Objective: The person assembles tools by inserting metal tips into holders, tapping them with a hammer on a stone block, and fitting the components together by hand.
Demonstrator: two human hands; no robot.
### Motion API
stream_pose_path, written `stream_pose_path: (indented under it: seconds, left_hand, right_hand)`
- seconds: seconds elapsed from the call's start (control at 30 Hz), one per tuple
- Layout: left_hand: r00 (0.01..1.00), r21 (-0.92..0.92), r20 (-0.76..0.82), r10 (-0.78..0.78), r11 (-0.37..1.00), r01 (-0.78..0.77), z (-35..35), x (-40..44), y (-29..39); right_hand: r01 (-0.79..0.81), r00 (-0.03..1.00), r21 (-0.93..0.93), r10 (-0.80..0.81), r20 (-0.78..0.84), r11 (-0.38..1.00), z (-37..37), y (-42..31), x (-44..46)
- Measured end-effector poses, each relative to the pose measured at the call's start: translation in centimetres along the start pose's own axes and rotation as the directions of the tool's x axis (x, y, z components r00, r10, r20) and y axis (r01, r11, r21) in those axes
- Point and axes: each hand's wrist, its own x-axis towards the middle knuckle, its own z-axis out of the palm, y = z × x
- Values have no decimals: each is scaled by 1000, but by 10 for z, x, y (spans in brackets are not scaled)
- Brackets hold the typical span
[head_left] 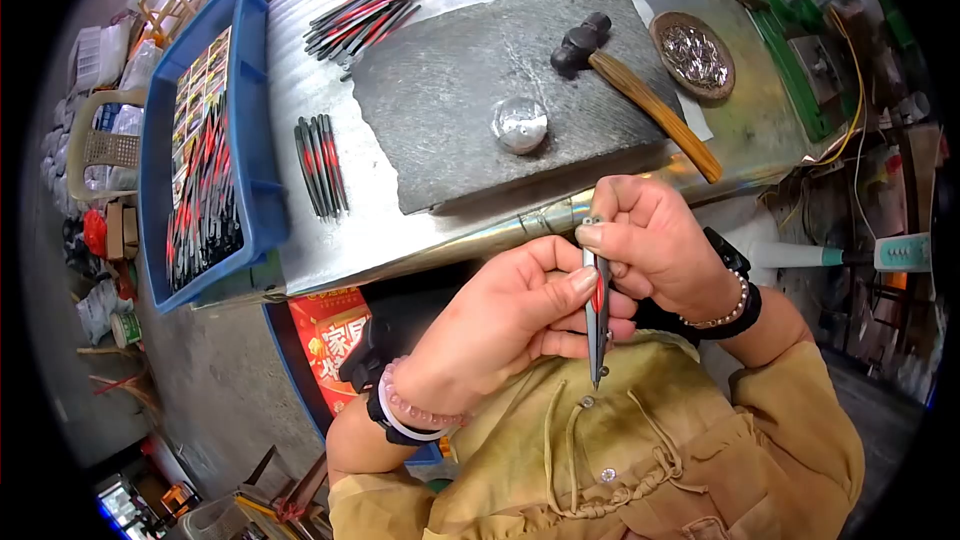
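Observation:
A slim pointed tool (594, 315), black and grey with a red strip, points downward in front of my chest. My left hand (530, 305) is closed on its middle, thumb on top. At its upper end my right hand (645, 240) pinches it between thumb and fingers. Beyond my hands is a dark stone slab (450, 80), with a clear round object (520, 125) and a hammer (640, 90) on it. Similar black and red pieces lie in a row (320, 165) left of the slab and in a pile (360, 20) behind it.
At the left, a blue crate (258, 120) holds many black and red pieces. A round dish (658, 35) of small metal parts stands right of the slab. Green machinery (810, 80) is at the back right. A red printed box (330, 340) sits below the table edge.

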Motion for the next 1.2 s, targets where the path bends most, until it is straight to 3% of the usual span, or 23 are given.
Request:
stream_pose_path:
  seconds: [0.17,0.73,1.2]
  left_hand:
    - [999,32,-48,8,999,-6,6,-4,-4]
    - [1000,-217,-29,0,976,-6,-4,-9,-22]
    - [996,-278,-43,80,956,-89,-17,-14,-40]
  right_hand:
    - [-44,999,-82,45,6,996,1,-3,-2]
    - [-181,981,31,178,79,983,1,8,6]
    - [-234,965,17,230,123,972,7,15,10]
